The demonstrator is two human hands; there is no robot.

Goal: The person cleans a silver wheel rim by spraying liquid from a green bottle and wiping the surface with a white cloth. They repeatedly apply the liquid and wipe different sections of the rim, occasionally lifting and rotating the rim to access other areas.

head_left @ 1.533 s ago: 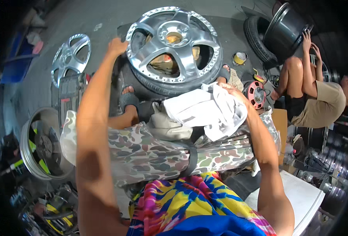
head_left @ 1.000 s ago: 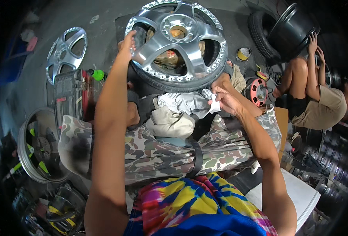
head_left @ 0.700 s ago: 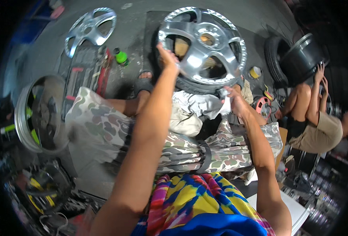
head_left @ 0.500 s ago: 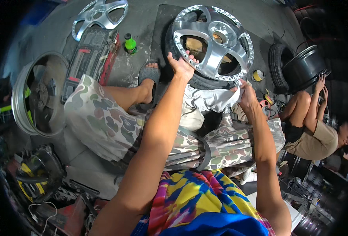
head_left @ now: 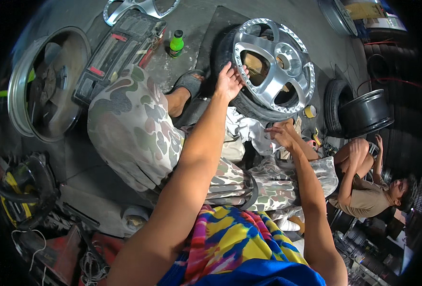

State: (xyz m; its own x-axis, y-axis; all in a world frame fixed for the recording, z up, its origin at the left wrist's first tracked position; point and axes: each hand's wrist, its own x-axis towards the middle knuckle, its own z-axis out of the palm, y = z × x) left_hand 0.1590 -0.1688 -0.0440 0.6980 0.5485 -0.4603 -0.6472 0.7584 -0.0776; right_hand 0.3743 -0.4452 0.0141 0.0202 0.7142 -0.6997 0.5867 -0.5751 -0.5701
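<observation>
Right hand (head_left: 282,137) has dropped to the white cloth (head_left: 255,135), leaving the wheel (head_left: 273,82) above uncovered; its grip is unclear. Left hand (head_left: 230,84) spreads at the wheel's edge.

A wheel and tyre workshop: a five-spoke alloy wheel face (head_left: 269,85) with a studded edge lies over a tyre (head_left: 249,106) on the grey floor (head_left: 192,19). Around it are a second spoked face (head_left: 144,6), a dark toolbox (head_left: 120,52), a silver rim (head_left: 19,95), a loose tyre (head_left: 334,109) and a black wheel barrel (head_left: 366,114).
</observation>
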